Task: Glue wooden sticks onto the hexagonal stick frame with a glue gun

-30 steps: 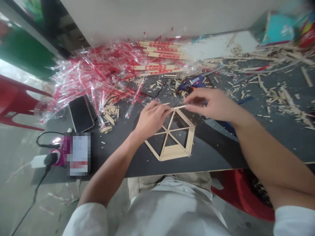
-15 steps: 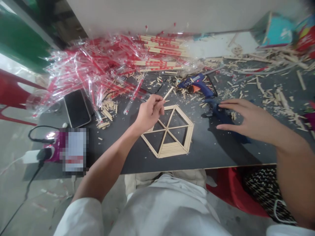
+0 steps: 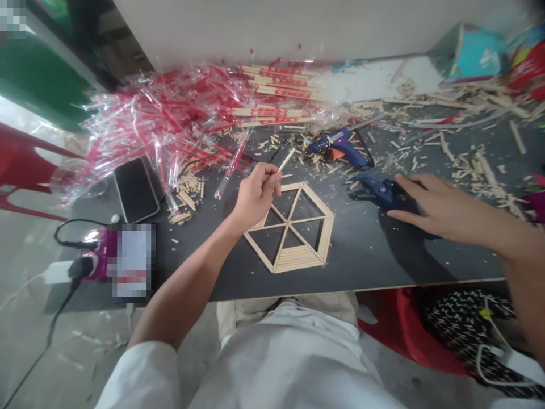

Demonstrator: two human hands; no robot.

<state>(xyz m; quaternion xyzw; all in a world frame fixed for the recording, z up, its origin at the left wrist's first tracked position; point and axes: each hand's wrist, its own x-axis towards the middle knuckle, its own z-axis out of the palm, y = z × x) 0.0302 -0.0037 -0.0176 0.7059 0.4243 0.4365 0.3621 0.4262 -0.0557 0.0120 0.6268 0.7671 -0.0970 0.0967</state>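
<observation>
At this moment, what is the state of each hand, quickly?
Left hand: closed, holding a short wooden stick.
Right hand: open, at the blue tool; contact cannot be told.

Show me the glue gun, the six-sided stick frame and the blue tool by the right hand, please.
Glue gun (image 3: 354,155): head view, on its blue handle.
Six-sided stick frame (image 3: 288,222): head view, where its spokes meet.
Blue tool (image 3: 380,190): head view, on its uncovered part.
</observation>
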